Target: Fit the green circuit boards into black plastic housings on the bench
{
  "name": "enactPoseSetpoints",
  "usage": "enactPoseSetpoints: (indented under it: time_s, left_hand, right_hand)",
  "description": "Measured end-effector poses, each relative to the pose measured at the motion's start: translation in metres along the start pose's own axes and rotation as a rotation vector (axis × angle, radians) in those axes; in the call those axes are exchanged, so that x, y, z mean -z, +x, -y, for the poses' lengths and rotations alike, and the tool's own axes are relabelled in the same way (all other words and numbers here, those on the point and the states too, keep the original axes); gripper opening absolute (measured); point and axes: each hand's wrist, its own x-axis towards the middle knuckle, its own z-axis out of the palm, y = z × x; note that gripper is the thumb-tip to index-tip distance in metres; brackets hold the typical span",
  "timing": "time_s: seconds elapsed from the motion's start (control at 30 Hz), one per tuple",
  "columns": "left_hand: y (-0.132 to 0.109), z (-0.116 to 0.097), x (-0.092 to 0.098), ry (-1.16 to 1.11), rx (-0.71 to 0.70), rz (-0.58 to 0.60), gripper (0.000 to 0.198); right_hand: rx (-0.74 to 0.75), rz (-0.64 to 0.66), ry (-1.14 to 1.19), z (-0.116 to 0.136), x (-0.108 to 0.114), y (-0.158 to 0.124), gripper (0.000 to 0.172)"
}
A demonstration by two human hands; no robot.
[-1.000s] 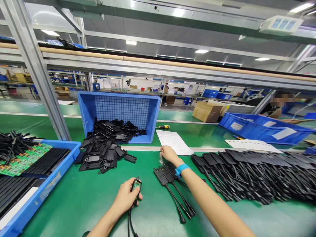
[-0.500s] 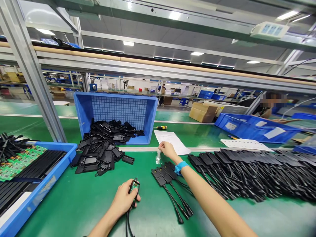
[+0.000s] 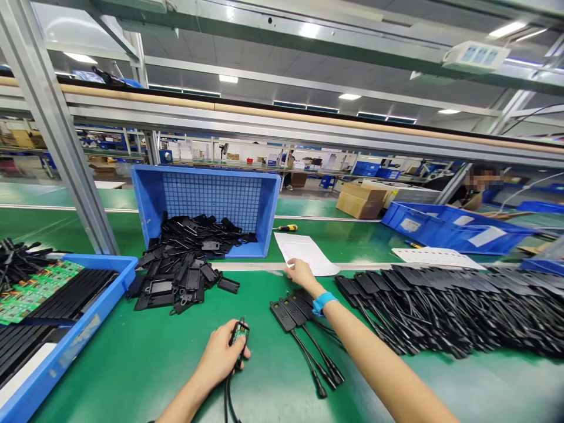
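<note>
My left hand (image 3: 227,349) is closed around a small black plastic case (image 3: 241,335), with a green circuit board showing in its open face and black cables hanging below. My right hand (image 3: 302,275) is over the near edge of a white paper sheet (image 3: 306,249), thumb and fingertips drawn together. A faint whitish smear beside those fingertips looks like a small clear plastic piece, blurred by motion. Under the right wrist, several black cased units with cables (image 3: 284,314) lie side by side on the green bench.
A blue crate (image 3: 211,194), tipped on its side, spills black plastic covers (image 3: 185,276). Left is a blue tray (image 3: 108,299) of green boards and black parts. Finished-looking cabled units (image 3: 409,305) line the right. A yellow screwdriver (image 3: 288,228) lies behind the paper; a person is at far right.
My right hand has shifted slightly up and right, and the clear piece that hung below its fingers is now only a faint smear. My left hand holds still.
</note>
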Motion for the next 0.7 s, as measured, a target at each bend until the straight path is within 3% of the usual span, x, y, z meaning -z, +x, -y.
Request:
enactPoseSetpoints:
  time_s: [0.13, 0.27, 0.4, 0.5, 0.7]
  left_hand:
    - [0.001, 0.002, 0.0, 0.0, -0.007, 0.005, 0.036]
    - [0.001, 0.001, 0.0, 0.027, -0.036, -0.002, 0.029]
    - [0.001, 0.0, 0.0, 0.043, -0.046, 0.004, 0.026]
    - [0.001, 0.001, 0.0, 0.053, -0.043, 0.006, 0.025]
    - [0.0, 0.001, 0.0, 0.066, -0.035, 0.01, 0.025]
  right_hand:
    - [0.029, 0.123, -0.167, -0.006, 0.006, -0.005, 0.002]
    - [0.053, 0.343, -0.27, -0.008, 0.007, -0.011, 0.019]
    - [0.102, 0.434, -0.289, -0.01, 0.005, -0.015, 0.019]
    - [0.137, 0.431, -0.269, -0.01, 0.004, -0.014, 0.019]
    - [0.186, 0.285, -0.236, -0.009, -0.004, -0.007, 0.02]
